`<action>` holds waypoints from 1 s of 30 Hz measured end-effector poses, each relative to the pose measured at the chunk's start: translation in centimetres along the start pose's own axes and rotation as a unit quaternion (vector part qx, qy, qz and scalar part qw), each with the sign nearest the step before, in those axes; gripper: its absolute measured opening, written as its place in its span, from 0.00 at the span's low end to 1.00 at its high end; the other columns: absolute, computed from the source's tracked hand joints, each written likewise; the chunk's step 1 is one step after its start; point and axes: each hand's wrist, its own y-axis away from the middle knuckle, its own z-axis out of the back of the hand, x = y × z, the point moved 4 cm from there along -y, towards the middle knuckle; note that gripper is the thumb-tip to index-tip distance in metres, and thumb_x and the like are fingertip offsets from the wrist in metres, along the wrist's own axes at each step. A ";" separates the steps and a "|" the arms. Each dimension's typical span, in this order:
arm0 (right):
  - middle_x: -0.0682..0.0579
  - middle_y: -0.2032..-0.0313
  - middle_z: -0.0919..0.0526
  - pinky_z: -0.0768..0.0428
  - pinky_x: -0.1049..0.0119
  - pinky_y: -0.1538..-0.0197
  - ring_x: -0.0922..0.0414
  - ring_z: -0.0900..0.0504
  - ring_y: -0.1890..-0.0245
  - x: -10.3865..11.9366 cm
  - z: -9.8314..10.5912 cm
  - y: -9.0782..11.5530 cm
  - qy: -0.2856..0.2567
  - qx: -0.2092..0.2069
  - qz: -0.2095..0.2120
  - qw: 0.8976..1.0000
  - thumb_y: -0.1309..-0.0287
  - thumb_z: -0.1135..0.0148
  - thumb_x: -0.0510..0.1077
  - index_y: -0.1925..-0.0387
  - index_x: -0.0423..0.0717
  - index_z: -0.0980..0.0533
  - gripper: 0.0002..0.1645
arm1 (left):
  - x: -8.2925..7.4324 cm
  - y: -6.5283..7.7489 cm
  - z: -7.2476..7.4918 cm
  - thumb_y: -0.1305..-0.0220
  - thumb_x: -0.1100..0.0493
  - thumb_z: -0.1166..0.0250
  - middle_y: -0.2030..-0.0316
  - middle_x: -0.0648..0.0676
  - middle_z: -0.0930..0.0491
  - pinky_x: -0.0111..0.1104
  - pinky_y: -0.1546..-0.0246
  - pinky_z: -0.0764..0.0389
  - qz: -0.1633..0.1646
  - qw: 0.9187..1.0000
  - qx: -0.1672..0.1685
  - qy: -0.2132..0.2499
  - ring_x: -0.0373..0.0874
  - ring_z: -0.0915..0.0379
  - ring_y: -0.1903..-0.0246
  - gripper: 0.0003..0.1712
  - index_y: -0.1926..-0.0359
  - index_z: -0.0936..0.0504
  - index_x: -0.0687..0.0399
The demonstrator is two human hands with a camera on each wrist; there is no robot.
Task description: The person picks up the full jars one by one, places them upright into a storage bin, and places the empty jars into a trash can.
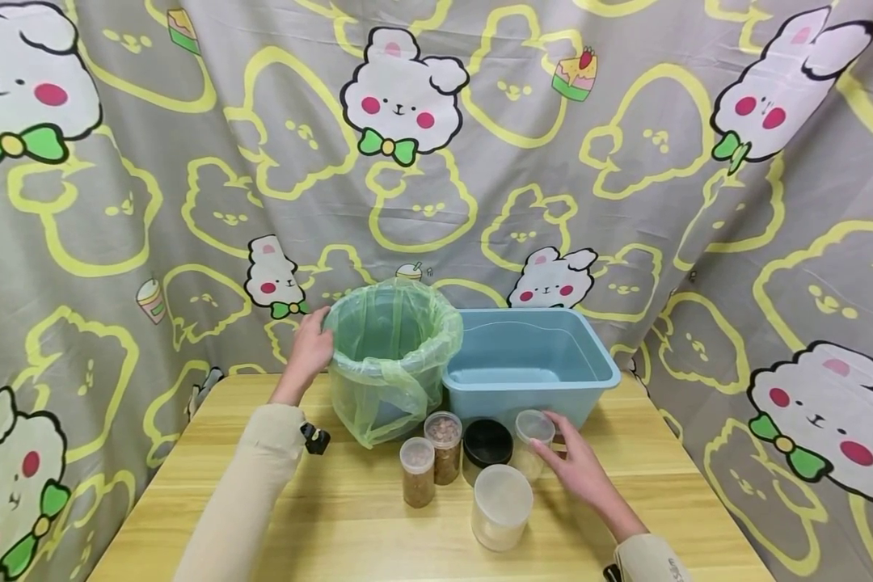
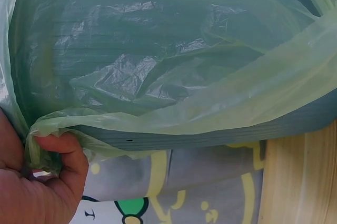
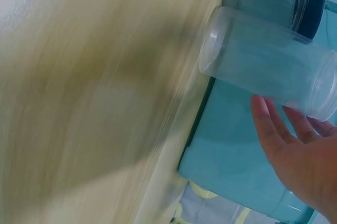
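A blue-grey bin (image 2: 221,128) lined with a translucent green plastic bag (image 1: 387,396) stands at the back left of the table. My left hand (image 1: 310,349) is at its left rim. In the left wrist view the curled thumb and fingers of that hand (image 2: 50,184) pinch the bag's folded edge over the rim. My right hand (image 1: 580,469) is at a clear jar (image 1: 533,425) with a translucent lid, standing in front of the blue tub. Its fingers are spread and nearly straight, fingertips right at the jar's side in the right wrist view.
Next to the bin stands an open blue tub (image 1: 531,398). Close together in front are a black-lidded jar (image 1: 487,443), a white-lidded clear jar (image 1: 502,505) and two small jars (image 1: 445,453) (image 1: 418,477) with brownish contents. A patterned curtain (image 1: 436,202) hangs behind the wooden table (image 1: 349,533).
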 end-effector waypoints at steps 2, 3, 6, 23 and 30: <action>0.36 0.42 0.20 0.16 0.50 0.44 0.40 0.20 0.41 0.1 0.2 0.0 0.001 -0.002 0.000 1.000 0.31 0.33 0.48 0.29 0.37 0.34 0.36 | 0.0 0.0 0.0 0.24 0.64 0.58 0.22 0.71 0.48 0.59 0.23 0.49 0.001 1.000 -0.001 0.000 0.69 0.54 0.22 0.34 0.20 0.46 0.65; 0.37 0.43 0.20 0.15 0.50 0.44 0.41 0.20 0.41 0.1 0.2 0.0 0.000 -0.003 -0.001 1.000 0.31 0.33 0.48 0.29 0.37 0.34 0.36 | -0.1 0.0 0.0 0.24 0.64 0.58 0.23 0.72 0.48 0.59 0.23 0.49 0.001 1.000 0.000 -0.001 0.69 0.54 0.22 0.34 0.20 0.46 0.66; 0.37 0.44 0.20 0.14 0.52 0.46 0.41 0.19 0.43 0.2 0.5 0.0 -0.002 -0.006 0.002 1.000 0.31 0.33 0.48 0.29 0.37 0.33 0.36 | -0.1 -0.1 0.0 0.23 0.64 0.57 0.23 0.72 0.47 0.59 0.23 0.49 -0.001 1.000 -0.003 -0.005 0.69 0.53 0.23 0.33 0.20 0.46 0.66; 0.35 0.43 0.20 0.14 0.55 0.48 0.40 0.15 0.47 1.3 1.7 0.1 -0.017 0.000 -0.005 1.000 0.32 0.32 0.47 0.30 0.41 0.32 0.34 | -0.5 -0.2 0.0 0.24 0.65 0.57 0.25 0.74 0.45 0.59 0.23 0.47 -0.008 0.999 -0.005 -0.032 0.69 0.50 0.24 0.33 0.22 0.44 0.69; 0.36 0.45 0.19 0.14 0.61 0.50 0.43 0.15 0.49 2.3 3.2 0.2 -0.014 -0.001 0.016 1.000 0.31 0.33 0.45 0.30 0.40 0.32 0.32 | -0.4 -0.2 0.0 0.24 0.64 0.58 0.25 0.74 0.44 0.60 0.24 0.45 -0.010 0.999 -0.003 -0.041 0.70 0.49 0.25 0.33 0.22 0.44 0.69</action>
